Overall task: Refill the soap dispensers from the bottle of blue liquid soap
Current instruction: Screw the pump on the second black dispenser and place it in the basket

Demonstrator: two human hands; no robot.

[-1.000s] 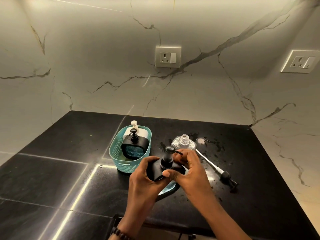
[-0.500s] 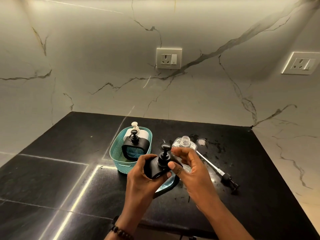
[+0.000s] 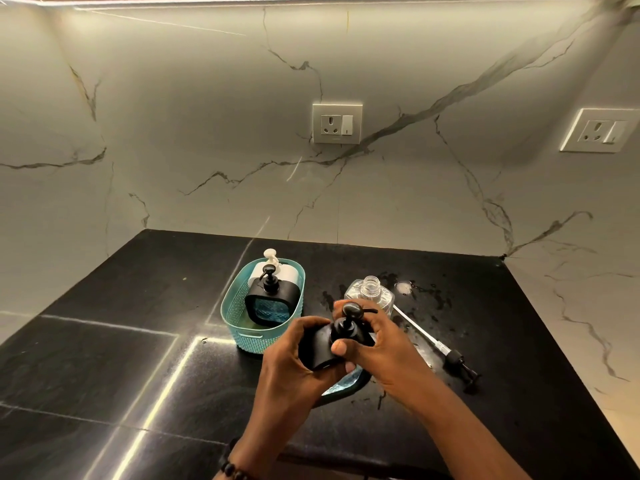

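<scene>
My left hand grips the body of a black soap dispenser with blue liquid in it, held tilted above the counter. My right hand wraps its fingers around that dispenser's black pump head. Just behind stands a clear soap bottle with an open neck and no cap; it looks nearly drained. Its long pump with a white tube lies on the counter to the right. A second black dispenser and a white one stand in the teal basket.
The black stone counter shows wet spots around the clear bottle. Marble walls close the back and right sides, with a socket on the back wall and another socket on the right wall. The counter's front edge runs under my forearms.
The pump head has turned between frames: its nozzle pointed right, then toward me, now right again. Both hands and the dispenser stayed in nearly the same place.
</scene>
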